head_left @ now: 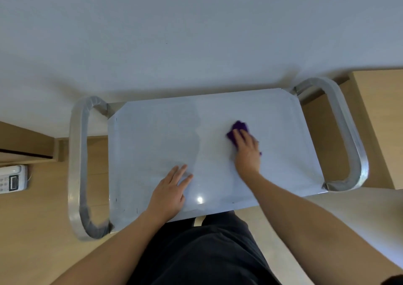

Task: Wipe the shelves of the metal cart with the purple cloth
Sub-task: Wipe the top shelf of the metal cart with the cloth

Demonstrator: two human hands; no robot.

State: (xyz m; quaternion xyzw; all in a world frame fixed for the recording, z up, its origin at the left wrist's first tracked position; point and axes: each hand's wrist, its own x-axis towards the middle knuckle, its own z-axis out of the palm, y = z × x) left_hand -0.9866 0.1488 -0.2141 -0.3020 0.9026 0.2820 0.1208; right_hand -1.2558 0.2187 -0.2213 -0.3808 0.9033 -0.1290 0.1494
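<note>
The metal cart's top shelf fills the middle of the view, seen from above, with a curved metal handle at each end. A purple cloth lies on the right half of the shelf. My right hand lies flat over the cloth and presses it down, fingers straight, so most of the cloth is hidden. My left hand rests flat on the near middle of the shelf, fingers spread and empty. Lower shelves are hidden beneath the top one.
A white wall stands just behind the cart. The left handle and right handle loop out over a wooden floor. A wooden cabinet stands at the right, a white telephone at the left edge.
</note>
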